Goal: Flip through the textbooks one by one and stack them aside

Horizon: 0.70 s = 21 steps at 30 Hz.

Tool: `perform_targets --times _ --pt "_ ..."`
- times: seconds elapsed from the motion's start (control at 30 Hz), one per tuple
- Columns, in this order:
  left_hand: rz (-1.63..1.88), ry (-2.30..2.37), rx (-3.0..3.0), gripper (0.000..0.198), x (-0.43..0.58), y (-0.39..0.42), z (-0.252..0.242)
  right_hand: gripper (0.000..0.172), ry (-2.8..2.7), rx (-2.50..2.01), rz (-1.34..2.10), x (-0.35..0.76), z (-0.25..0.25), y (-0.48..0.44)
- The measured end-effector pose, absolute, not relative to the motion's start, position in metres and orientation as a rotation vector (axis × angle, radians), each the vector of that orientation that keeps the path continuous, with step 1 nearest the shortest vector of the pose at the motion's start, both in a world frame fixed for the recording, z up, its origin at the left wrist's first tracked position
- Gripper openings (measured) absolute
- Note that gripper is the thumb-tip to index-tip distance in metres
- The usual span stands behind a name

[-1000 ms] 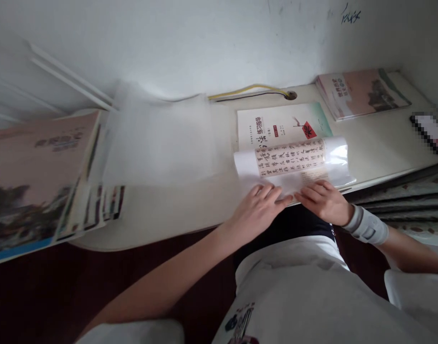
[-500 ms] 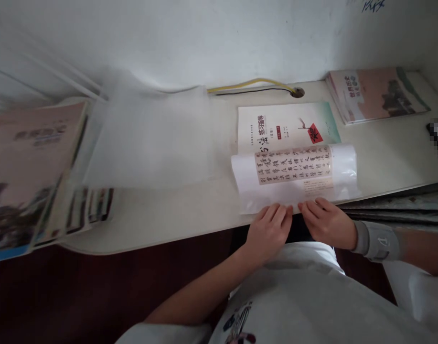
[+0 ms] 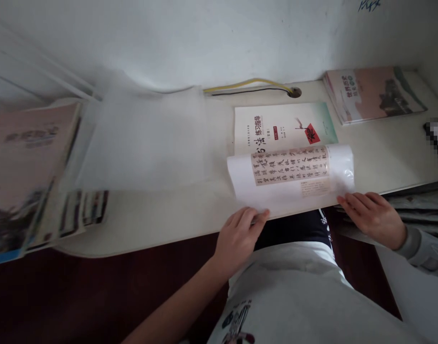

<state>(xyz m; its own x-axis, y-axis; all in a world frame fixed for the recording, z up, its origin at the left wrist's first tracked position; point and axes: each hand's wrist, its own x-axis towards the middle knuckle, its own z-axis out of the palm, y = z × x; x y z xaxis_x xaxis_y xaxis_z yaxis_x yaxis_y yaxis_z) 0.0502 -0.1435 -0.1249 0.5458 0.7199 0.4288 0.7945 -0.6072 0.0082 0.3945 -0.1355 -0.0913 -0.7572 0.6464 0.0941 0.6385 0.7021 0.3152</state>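
Note:
A white glossy sheet with a calligraphy print [image 3: 290, 167] curls over the near part of a calligraphy practice booklet [image 3: 276, 126]. Whether the sheet is the booklet's own page or cover, I cannot tell. My left hand [image 3: 240, 234] is closed at the sheet's near left edge, thumb and fingers together by the desk's rim. At the near right corner, my right hand [image 3: 374, 217] pinches the same edge, fingers bent over it. Shiny reflections on the sheet's right end look like clear plastic.
A translucent plastic sheet [image 3: 147, 138] lies on the desk [image 3: 176, 215] left of the booklet. Beyond it is a stack of books [image 3: 28, 167]. Pink history books [image 3: 376, 95] sit at the back right. A yellow cable [image 3: 251, 82] runs along the wall into a hole.
My hands have moved apart along the sheet's near edge, the left hand leftward and the right hand to the right corner. The sheet stays curled over the booklet.

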Motion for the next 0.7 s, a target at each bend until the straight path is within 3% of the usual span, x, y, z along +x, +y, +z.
perform_targets --times 0.23,0.53,0.7 --pt "-0.578 -1.400 -2.600 0.024 0.023 -0.149 -0.120 0.034 2.869 1.151 0.470 0.411 -0.095 -0.137" --pt "0.129 -0.921 -2.570 0.032 0.034 -0.137 -0.090 0.026 2.891 1.123 0.550 0.394 -0.093 -0.134" --pt "0.157 -0.828 -2.504 0.030 0.037 -0.133 -0.089 0.026 2.807 1.171 0.644 0.397 -0.095 -0.138"
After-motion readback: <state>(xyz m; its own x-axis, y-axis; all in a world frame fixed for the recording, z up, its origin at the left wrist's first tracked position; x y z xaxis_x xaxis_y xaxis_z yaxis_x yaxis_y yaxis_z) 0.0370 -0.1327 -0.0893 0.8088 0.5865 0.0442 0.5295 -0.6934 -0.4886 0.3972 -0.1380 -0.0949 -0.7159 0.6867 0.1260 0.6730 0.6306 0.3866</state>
